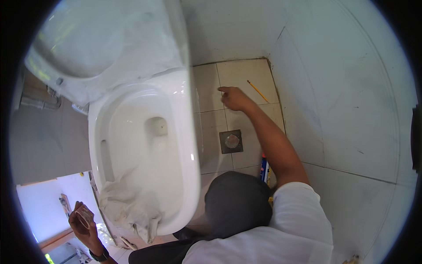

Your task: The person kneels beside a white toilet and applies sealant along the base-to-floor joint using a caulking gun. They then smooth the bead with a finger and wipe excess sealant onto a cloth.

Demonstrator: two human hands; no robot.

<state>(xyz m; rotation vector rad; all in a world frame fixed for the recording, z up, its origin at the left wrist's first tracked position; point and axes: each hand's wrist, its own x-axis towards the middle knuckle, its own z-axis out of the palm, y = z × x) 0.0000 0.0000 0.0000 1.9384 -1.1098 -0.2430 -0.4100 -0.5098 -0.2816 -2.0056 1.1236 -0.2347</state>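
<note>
My right hand reaches out over the floor tiles, beside the base of a white toilet. Its index finger points left, apart from the other fingers, and nothing shows in this hand. A yellow pencil lies on the tiles to its right. At the lower left, my left hand, with a dark band on the wrist, is closed around a small pale pinkish piece. That piece looks curved or folded, and its kind is unclear.
Crumpled clear plastic hangs over the toilet's near rim. The raised lid is at the back left. A square floor drain sits right of the toilet. Near my right elbow stands a blue tube. Tiled wall closes the right side.
</note>
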